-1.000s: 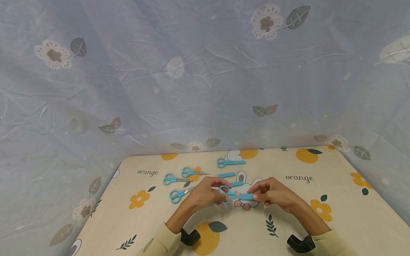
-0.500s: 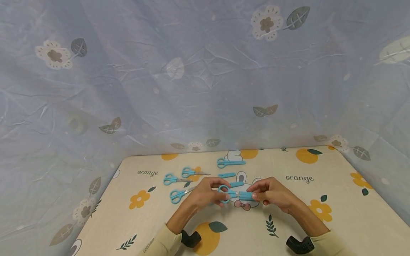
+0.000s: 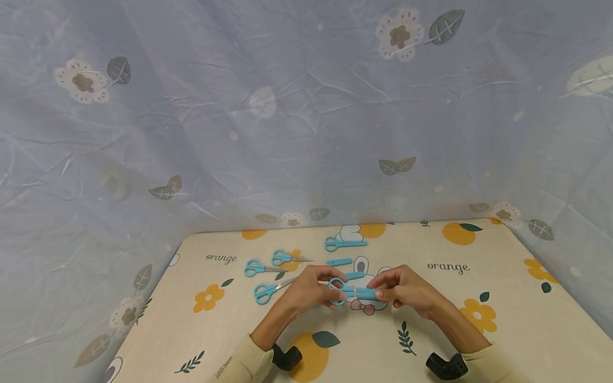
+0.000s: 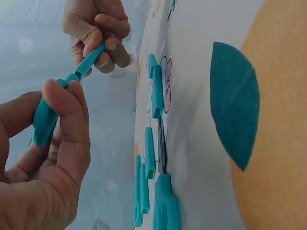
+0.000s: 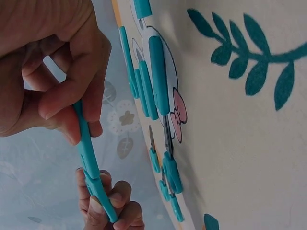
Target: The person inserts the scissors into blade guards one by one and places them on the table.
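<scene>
My left hand (image 3: 308, 290) pinches the light blue handles of a pair of scissors (image 4: 45, 115) just above the table. The fingers and thumb of my right hand (image 3: 412, 291) pinch a light blue blade cover (image 5: 87, 143). The cover sits over the blades, lined up with the handles. A narrow gap shows between cover and handles in the left wrist view. Left of my hands lie bare-bladed scissors (image 3: 255, 267), another pair (image 3: 281, 258) and a third pair (image 3: 265, 293), partly hidden by my left hand. Loose covers (image 3: 339, 261) lie beyond the hands.
Scissors in their cover (image 3: 345, 243) lie at the back of the table. The tablecloth (image 3: 517, 319) is cream with printed oranges, flowers and a rabbit. A pale blue-grey curtain (image 3: 306, 133) hangs behind the table's far edge.
The cover and scissors handles have come closer together, and the blade part showing between them has shrunk. Both hands keep their grips. The other scissors and covers have not moved.
</scene>
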The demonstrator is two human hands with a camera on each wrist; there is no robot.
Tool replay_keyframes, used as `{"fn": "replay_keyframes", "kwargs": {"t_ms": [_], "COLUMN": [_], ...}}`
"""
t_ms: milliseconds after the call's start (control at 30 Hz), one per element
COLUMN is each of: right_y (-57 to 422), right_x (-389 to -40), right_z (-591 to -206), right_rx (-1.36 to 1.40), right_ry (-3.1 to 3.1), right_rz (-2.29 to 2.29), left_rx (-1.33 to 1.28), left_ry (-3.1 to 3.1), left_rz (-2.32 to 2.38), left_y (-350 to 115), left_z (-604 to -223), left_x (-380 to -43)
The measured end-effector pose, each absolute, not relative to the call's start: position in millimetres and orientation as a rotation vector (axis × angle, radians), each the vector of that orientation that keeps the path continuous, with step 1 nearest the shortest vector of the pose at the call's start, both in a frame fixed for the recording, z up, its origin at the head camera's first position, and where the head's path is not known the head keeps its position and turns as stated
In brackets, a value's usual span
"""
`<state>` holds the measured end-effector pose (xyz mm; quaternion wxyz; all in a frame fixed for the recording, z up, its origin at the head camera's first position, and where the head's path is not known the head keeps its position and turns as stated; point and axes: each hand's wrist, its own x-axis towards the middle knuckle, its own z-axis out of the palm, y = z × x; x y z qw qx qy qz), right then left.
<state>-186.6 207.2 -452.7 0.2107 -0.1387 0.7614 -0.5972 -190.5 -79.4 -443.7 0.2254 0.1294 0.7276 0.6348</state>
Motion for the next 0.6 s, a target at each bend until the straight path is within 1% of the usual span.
{"fn": "replay_keyframes", "kwargs": {"t_ms": [600], "right_y": [207.5], "right_x": [-188.0], "right_z": [-451.7], "right_rx": [-0.403], "right_ry": [2.151], "right_rz": [-1.604], "left_rx": [0.485], "left_ry": [2.015], "left_rz": [1.730], "left_y": [-77.8], "left_z": [-443.1], "left_x": [-190.3]}}
